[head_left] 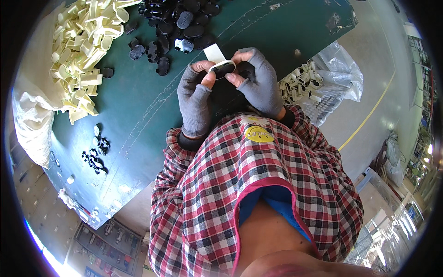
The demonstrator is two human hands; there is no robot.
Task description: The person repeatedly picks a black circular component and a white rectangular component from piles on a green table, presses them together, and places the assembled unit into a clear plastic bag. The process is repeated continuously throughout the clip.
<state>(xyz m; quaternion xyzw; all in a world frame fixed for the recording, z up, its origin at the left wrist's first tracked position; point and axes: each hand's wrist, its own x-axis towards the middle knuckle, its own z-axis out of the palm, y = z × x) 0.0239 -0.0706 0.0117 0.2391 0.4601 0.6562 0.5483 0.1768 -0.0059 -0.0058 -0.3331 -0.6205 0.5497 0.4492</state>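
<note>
Both grey-gloved hands, left hand (196,99) and right hand (260,83), pinch one cream-ringed black oval plastic piece (222,69) over the green table (138,106); beside them, large heaps of loose cream plastic rings (83,41) and black oval inserts (180,23) appear unassembled

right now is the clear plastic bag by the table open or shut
Open: the clear plastic bag gapes at its mouth, showing cream pieces inside.

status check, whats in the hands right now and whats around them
Left hand and right hand, both gloved, pinch one oval black-and-cream part together. Green table underneath. Black parts pile just beyond, cream parts heap far left.
</note>
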